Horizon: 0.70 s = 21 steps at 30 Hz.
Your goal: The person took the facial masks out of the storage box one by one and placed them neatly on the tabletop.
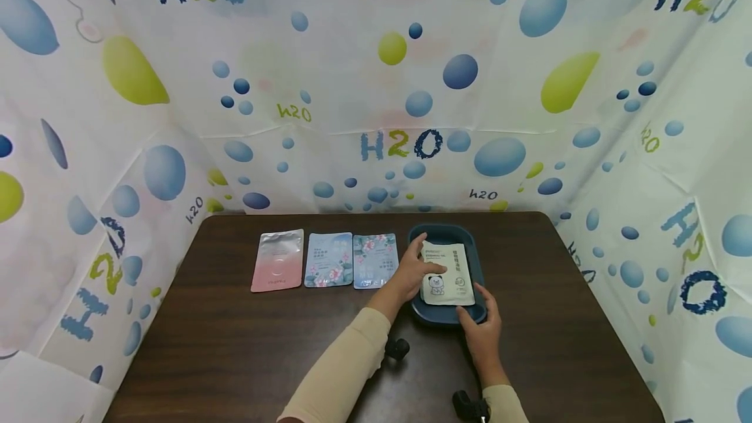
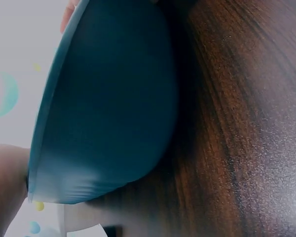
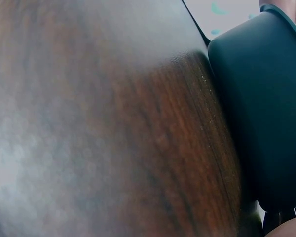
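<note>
A cream packet (image 1: pixel 449 279) with a cartoon bear and dark printing lies face up in a dark blue tray (image 1: pixel 448 316), more of the same showing as a thin edge on its left. My left hand (image 1: pixel 409 274) reaches over the tray's left side, index finger by the packet's top corner and thumb across its face. At the near right corner is my right hand (image 1: pixel 486 326), thumb at the packet's lower edge and fingers along its right side. The tray's outer wall (image 2: pixel 108 98) fills much of the left wrist view; the right wrist view shows the tray (image 3: pixel 266 103) on its right.
Left of the tray, a pink and silver packet (image 1: pixel 278 261) and two blue floral packets, one (image 1: pixel 329 260) beside the other (image 1: pixel 375 261), lie in a row on the dark wooden table (image 1: pixel 252 358). A patterned curtain (image 1: pixel 329 70) encloses the table's back and sides.
</note>
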Each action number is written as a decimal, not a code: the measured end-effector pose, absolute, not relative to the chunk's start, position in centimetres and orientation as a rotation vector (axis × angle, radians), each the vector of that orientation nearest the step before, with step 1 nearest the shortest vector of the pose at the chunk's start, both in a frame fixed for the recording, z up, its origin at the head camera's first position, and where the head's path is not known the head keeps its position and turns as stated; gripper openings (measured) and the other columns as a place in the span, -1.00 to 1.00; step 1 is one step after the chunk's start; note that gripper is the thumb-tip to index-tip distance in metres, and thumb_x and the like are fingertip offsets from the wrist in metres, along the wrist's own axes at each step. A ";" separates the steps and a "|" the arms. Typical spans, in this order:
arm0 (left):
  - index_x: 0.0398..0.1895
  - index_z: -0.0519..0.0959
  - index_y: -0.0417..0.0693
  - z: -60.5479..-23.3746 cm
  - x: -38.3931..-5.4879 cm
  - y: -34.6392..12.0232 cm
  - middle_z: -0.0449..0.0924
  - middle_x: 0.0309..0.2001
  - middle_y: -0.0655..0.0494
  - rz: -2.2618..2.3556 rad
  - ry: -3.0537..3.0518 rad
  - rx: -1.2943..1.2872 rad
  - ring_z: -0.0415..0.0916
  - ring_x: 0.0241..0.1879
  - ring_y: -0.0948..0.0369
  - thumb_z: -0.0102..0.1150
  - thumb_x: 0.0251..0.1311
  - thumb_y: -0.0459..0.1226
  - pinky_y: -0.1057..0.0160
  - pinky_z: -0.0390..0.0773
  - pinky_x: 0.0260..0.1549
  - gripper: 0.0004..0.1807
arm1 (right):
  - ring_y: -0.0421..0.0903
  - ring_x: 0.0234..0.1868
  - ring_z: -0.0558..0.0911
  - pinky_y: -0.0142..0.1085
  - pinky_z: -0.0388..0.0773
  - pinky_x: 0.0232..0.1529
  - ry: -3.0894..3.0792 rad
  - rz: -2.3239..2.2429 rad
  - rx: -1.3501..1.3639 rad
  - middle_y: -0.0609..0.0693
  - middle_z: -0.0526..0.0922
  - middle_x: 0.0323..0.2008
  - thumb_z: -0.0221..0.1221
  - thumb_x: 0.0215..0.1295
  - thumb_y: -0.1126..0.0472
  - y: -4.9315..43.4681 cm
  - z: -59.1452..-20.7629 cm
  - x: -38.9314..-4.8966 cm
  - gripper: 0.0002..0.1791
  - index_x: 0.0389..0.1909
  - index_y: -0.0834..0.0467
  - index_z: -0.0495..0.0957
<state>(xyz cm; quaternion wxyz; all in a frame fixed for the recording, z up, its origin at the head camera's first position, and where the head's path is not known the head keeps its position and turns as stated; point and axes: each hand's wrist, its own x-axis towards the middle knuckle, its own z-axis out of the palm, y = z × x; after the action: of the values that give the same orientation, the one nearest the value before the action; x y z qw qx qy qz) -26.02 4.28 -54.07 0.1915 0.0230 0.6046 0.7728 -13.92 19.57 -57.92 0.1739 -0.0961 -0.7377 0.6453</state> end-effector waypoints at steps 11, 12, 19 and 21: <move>0.65 0.00 -0.03 -54.7 -25.6 3.7 -0.23 0.68 -0.07 2.279 1.631 0.189 -0.07 0.63 -0.15 0.24 0.24 -0.56 -0.05 0.45 0.37 -0.03 | 0.10 0.49 0.20 0.23 0.03 0.52 -2.094 1.818 -0.277 0.24 0.34 0.45 0.27 0.24 0.47 19.5 -58.4 -14.0 -0.33 0.39 0.29 0.37; 0.65 0.01 -0.04 -54.8 -25.6 3.7 -0.22 0.68 -0.06 2.285 1.617 0.198 -0.07 0.63 -0.14 0.23 0.24 -0.56 -0.06 0.45 0.37 -0.04 | 0.11 0.49 0.21 0.22 0.04 0.52 -2.092 1.822 -0.278 0.23 0.35 0.45 0.27 0.24 0.47 19.5 -58.4 -14.0 -0.34 0.39 0.29 0.37; 0.65 0.00 -0.04 -54.7 -25.7 3.6 -0.13 0.66 -0.13 2.270 1.546 0.258 -0.13 0.64 -0.16 0.20 0.27 -0.53 -0.10 0.36 0.43 -0.07 | 0.02 0.49 0.21 0.07 0.06 0.54 -2.087 1.835 -0.283 0.22 0.34 0.46 0.27 0.26 0.47 19.6 -58.2 -14.0 -0.34 0.39 0.29 0.37; 0.65 0.03 -0.04 -54.6 -25.6 3.6 -0.10 0.65 -0.16 2.243 1.538 0.274 -0.08 0.62 -0.17 0.20 0.29 -0.51 -0.11 0.31 0.45 -0.09 | -0.06 0.45 0.24 -0.07 0.13 0.50 -2.087 1.836 -0.291 0.20 0.35 0.46 0.27 0.25 0.47 19.6 -58.2 -14.0 -0.34 0.40 0.29 0.37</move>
<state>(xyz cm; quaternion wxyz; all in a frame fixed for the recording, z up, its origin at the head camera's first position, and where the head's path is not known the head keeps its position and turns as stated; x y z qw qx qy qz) -25.60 3.58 -54.58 0.2028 0.0980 0.5510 0.8036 -14.01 19.58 -58.21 0.1725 -0.1027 -0.7356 0.6470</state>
